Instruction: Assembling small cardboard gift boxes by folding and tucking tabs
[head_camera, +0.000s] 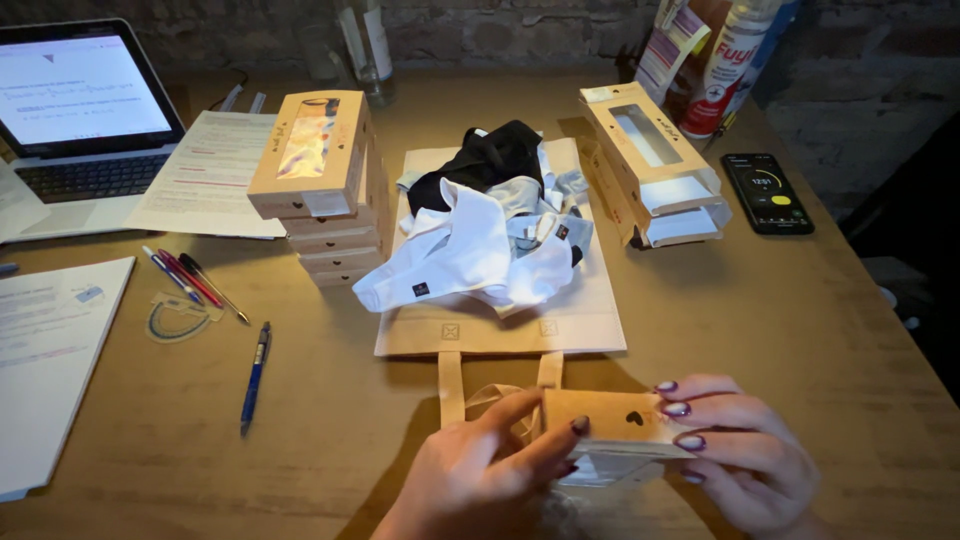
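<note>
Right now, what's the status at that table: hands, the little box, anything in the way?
Left hand and right hand both grip small tan box, held flat. Beige tote bag with white and black garments just beyond. Nothing between hands and box.

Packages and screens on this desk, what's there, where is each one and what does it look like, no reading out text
Small box: tan card, dark heart, held by left hand and right hand.
Stacked boxes: tan, windowed top, left of the tote bag.
Open boxes: tan, windowed, right of the bag.
Laptop: far left, white lit screen.
Phone: right, dark screen, yellow marks.
Bottle: far right, white and red label.
</note>
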